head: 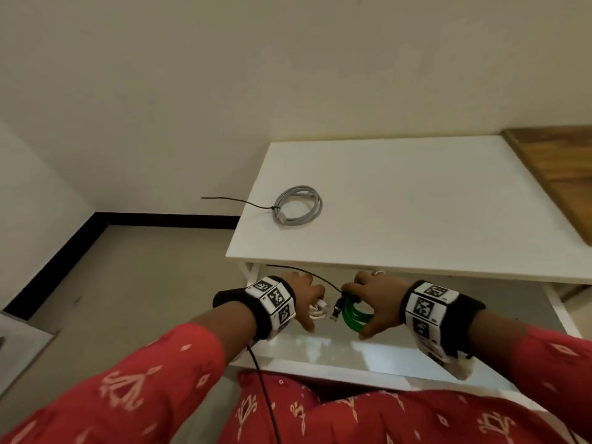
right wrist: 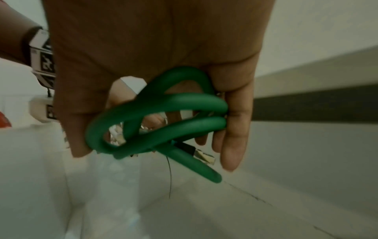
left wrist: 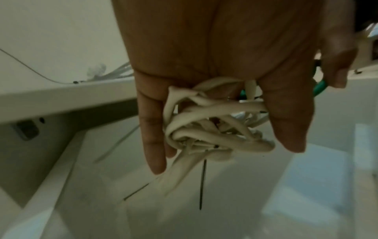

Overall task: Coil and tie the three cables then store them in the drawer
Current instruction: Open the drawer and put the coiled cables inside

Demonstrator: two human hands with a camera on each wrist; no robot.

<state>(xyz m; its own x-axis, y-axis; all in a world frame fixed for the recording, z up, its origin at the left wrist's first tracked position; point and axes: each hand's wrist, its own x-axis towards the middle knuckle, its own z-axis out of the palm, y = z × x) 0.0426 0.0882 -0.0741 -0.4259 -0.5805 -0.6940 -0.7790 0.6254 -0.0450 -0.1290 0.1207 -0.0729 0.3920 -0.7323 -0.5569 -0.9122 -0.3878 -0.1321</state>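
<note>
My left hand (head: 304, 302) holds a coiled white cable (head: 317, 310) (left wrist: 214, 127) over the open white drawer (head: 320, 347); a black tie hangs from the bundle. Beside it my right hand (head: 365, 299) grips a coiled green cable (head: 354, 315) (right wrist: 163, 116), its black tie sticking out to the upper left. Both hands hover just above the drawer floor (left wrist: 225, 202) (right wrist: 204, 210). A third cable, grey and coiled (head: 298, 208), lies tied on the white table top (head: 416, 203), its tie tail pointing left past the edge.
The table's front edge (head: 416, 270) runs just above both hands. A wooden board (head: 557, 174) lies at the table's right. Beige floor and a black skirting (head: 160, 219) are to the left. A black wire (head: 266, 389) hangs from my left wrist.
</note>
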